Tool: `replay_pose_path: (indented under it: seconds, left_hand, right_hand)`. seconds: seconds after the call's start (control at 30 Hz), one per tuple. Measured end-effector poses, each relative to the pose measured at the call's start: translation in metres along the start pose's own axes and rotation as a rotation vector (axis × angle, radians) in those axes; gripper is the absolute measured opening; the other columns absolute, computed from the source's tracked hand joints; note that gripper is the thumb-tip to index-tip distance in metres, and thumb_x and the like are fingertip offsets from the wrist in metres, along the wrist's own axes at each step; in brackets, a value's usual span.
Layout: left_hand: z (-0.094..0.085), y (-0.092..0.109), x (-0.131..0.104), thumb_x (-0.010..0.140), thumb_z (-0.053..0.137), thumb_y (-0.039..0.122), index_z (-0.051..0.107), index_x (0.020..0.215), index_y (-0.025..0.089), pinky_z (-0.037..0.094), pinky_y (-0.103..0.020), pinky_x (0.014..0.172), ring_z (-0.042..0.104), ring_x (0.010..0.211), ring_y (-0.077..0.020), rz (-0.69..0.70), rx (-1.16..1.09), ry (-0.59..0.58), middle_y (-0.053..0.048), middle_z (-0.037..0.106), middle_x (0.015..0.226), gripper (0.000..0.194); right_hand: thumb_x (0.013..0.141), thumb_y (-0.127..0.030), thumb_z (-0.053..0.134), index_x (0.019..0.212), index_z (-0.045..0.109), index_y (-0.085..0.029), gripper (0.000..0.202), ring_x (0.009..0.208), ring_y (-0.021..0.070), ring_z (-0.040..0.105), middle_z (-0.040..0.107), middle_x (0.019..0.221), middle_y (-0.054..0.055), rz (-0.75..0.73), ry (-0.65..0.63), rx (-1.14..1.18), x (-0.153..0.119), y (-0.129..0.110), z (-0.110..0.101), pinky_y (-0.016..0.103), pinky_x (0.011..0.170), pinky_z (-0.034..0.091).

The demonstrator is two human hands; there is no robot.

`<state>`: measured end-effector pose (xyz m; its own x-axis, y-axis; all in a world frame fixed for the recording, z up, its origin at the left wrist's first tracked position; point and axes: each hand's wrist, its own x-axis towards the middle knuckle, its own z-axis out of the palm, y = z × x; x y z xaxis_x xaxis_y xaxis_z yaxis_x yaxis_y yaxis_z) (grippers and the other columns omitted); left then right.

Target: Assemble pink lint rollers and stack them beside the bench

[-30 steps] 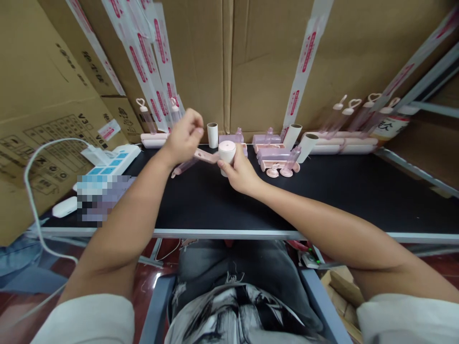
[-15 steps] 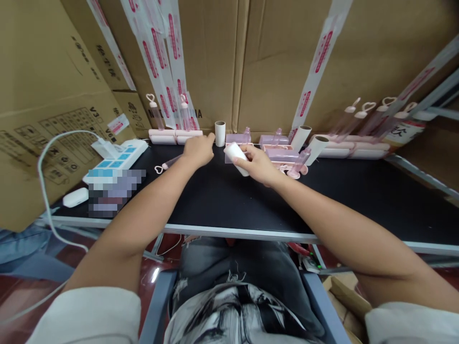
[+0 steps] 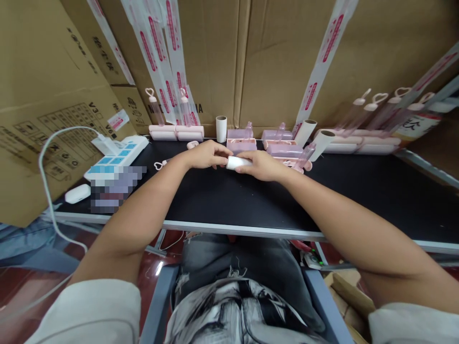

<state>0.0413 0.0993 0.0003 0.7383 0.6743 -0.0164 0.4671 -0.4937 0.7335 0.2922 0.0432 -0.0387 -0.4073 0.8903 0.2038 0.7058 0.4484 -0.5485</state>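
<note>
My right hand (image 3: 263,165) is closed around a white roll (image 3: 234,163), which lies almost level with its left end sticking out. At that end is my left hand (image 3: 207,155), its fingers slightly bent and apart, the tips touching or very near the roll. A small pink part (image 3: 192,144) rests on the table behind my left wrist. Partly hidden by my left forearm is a heart-ended handle (image 3: 159,165). Just behind my hands lies a pink holder with a clear lilac cover (image 3: 241,142). Another clear lilac cover (image 3: 285,151) lies behind my right wrist.
White rolls stand at the back, one upright (image 3: 221,129) and two tilted (image 3: 322,145). Pink rollers with heart handles line the back left (image 3: 190,133) and back right (image 3: 376,145). A power strip (image 3: 120,155) and white case (image 3: 78,194) sit left. Cardboard (image 3: 272,62) walls the back.
The roll in my right hand has turned from steeply slanted to nearly level. My left hand has moved right and toward me, up to the roll's end, uncovering the small pink part.
</note>
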Motion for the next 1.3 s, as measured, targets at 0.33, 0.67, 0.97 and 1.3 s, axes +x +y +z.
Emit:
replay_pose_path:
  seconds: [0.33, 0.67, 0.97, 1.3]
  left_hand:
    - [0.016, -0.016, 0.014, 0.075, 0.074, 0.018, 0.068, 0.117, 0.019, 0.053, -0.022, 0.054, 0.07, 0.074, -0.0157, -0.072, -0.098, 0.044, -0.004, 0.075, 0.095, 0.043]
    - [0.016, -0.013, 0.011, 0.085, 0.082, 0.033, 0.077, 0.109, 0.018, 0.056, -0.028, 0.078, 0.074, 0.087, -0.0185, -0.016, 0.29, 0.221, -0.009, 0.082, 0.109, 0.029]
    - [0.021, 0.013, 0.011, 0.108, 0.062, 0.042, 0.068, 0.124, 0.017, 0.038, -0.018, 0.043, 0.066, 0.058, -0.0102, -0.032, -0.278, 0.401, -0.005, 0.073, 0.09, 0.03]
    - [0.009, 0.015, 0.009, 0.107, 0.061, 0.062, 0.065, 0.111, 0.016, 0.04, -0.017, 0.04, 0.065, 0.055, -0.0091, -0.047, -0.432, 0.541, 0.0, 0.064, 0.075, 0.046]
  right_hand:
    - [0.093, -0.029, 0.076, 0.127, 0.078, -0.02, 0.036, 0.104, 0.0301, 0.075, 0.083, 0.12, 0.011, 0.045, -0.03, -0.088, 0.003, 0.01, -0.004, 0.041, 0.097, 0.055]
    - [0.087, -0.04, 0.083, 0.125, 0.073, -0.02, 0.044, 0.083, 0.0241, 0.067, 0.077, 0.104, 0.01, 0.193, 0.244, 0.284, 0.001, 0.015, -0.02, 0.037, 0.072, 0.059]
    - [0.087, -0.03, 0.078, 0.127, 0.079, -0.022, 0.041, 0.091, 0.0209, 0.072, 0.081, 0.11, 0.006, 0.048, 0.12, 0.653, -0.004, -0.017, -0.018, 0.033, 0.073, 0.065]
    - [0.078, -0.013, 0.074, 0.115, 0.082, -0.02, 0.039, 0.103, 0.0225, 0.079, 0.082, 0.12, 0.007, 0.101, 0.176, 1.011, -0.005, -0.025, -0.023, 0.048, 0.101, 0.071]
